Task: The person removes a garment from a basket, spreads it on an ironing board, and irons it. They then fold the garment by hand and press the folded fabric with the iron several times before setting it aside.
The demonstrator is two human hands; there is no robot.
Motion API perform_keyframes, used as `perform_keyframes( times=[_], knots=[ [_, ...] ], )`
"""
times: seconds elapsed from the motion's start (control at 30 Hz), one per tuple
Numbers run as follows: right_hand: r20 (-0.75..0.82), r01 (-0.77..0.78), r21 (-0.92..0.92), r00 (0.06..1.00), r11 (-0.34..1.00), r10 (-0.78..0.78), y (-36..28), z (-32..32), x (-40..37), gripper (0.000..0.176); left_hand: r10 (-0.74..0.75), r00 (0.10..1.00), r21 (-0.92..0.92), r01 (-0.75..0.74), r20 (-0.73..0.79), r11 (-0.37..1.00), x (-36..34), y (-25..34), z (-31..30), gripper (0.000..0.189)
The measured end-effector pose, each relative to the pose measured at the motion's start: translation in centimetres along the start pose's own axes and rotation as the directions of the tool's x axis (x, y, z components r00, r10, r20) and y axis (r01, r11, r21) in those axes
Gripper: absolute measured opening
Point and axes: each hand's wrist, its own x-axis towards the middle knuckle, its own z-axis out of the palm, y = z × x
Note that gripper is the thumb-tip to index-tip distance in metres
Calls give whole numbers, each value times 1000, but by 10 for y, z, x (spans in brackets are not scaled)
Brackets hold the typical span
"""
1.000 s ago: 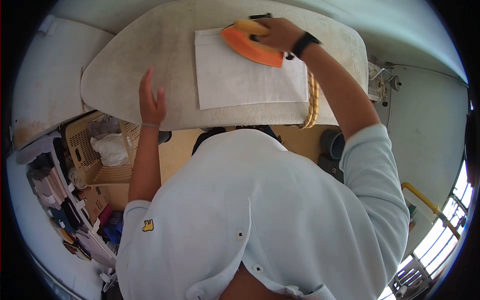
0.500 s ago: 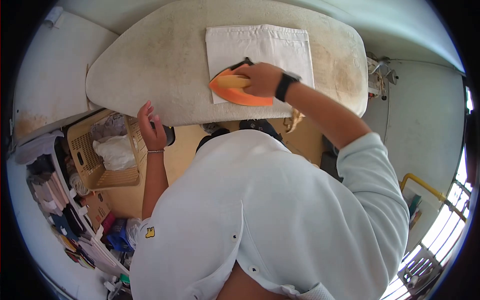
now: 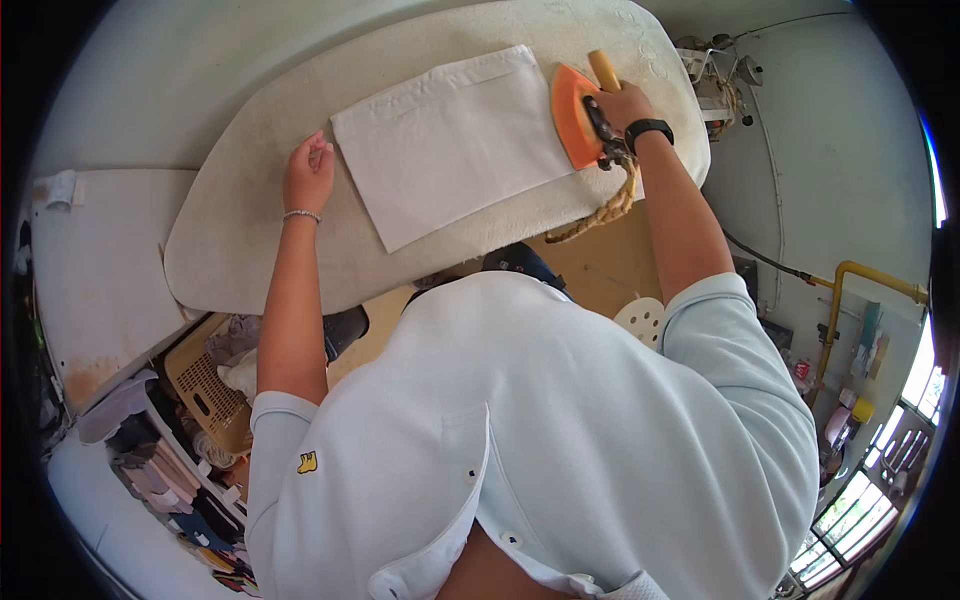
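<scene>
While the right hand (image 3: 622, 108) is clamped around the handle of the orange iron (image 3: 570, 118), the iron sits on the ironing board (image 3: 250, 255) at the right edge of the white cloth (image 3: 450, 150), touching that edge. The cloth lies flat and spread out across the middle of the board, tilted slightly, with a seamed band along its far side. A braided cord (image 3: 608, 205) hangs from under the right hand over the board's near edge. A black watch (image 3: 648, 130) sits on that wrist. The left hand (image 3: 308, 178) rests on the board at the cloth's left corner, fingers bent and close together. Whether they pinch the fabric cannot be told. A thin bracelet (image 3: 300, 215) circles the left wrist. Below the board, to the left, stands a tan basket (image 3: 205, 385) with clothes in it, and a yellow pipe (image 3: 872, 272) runs along the wall on the right.
</scene>
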Motion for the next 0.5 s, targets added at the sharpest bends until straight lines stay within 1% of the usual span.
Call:
perform_keyframes(
  times=[0.03, 0.07, 0.1, 0.13, 0.17, 0.2, 0.23, 0.27, 0.3, 0.33, 0.37, 0.4, 0.43, 0.47, 0.5],
  knots=[
    [-64, 24, -29, 998, 999, -26, 8, -7, 7, 48, -87, 996, -16, 87, 24, 996, 10, 0, 7, 35],
    [-135, 70, -128, 987, 989, -87, 16, -15, 14, 46, -88, 996, -9, 88, 18, 996, 19, -1, 13, 35],
    [-127, 79, -122, 987, 989, -95, 24, -25, 24, 46, -100, 995, 88, 100, -7, 991, 26, 1, 17, 36],
    [-172, 37, -206, 982, 978, -74, 31, -35, 36, 47, -112, 993, 184, 117, -38, 976, 31, 2, 20, 37],
    [-217, -5, -286, 974, 958, -59, 34, -40, 49, 48, -116, 992, 191, 125, -55, 974, 35, 3, 21, 37],
    [-448, 37, -431, 858, 902, -249, 29, -38, 45, 50, -154, 986, 180, 162, -59, 970, 37, 3, 23, 39],
    [-611, 32, -565, 655, 824, -444, 21, -34, 38, 53, -192, 979, 166, 201, -66, 965, 40, 5, 24, 41],
    [-614, 188, -628, 476, 755, -629, 13, -28, 45, 56, -198, 976, 171, 211, -89, 963, 43, 6, 24, 41],
    [-518, 401, -563, 511, 723, -686, 4, -12, 57, 51, -239, 970, 204, 244, -46, 948, 44, 8, 23, 39],
    [-416, 588, -457, 521, 667, -745, -6, 10, 68, 46, -283, 959, 240, 275, -1, 931, 44, 9, 23, 38],
    [-211, 711, -374, 560, 596, -801, -18, 37, 78, 36, -289, 957, 248, 284, -17, 926, 45, 11, 23, 38],
    [-43, 815, -328, 493, 478, -869, -34, 54, 77, 30, -316, 948, 236, 316, -37, 919, 45, 14, 24, 36],
    [-13, 804, -315, 528, 505, -849, -44, 66, 69, 29, -342, 938, 222, 345, -56, 912, 47, 14, 25, 35],
    [5, 826, -195, 539, 528, -842, -46, 80, 81, 26, -344, 936, 225, 352, -72, 909, 46, 14, 25, 35],
    [6, 835, -187, 528, 518, -849, -51, 78, 83, 26, -314, 944, 182, 328, -101, 927, 43, 13, 26, 35]
  ],
)
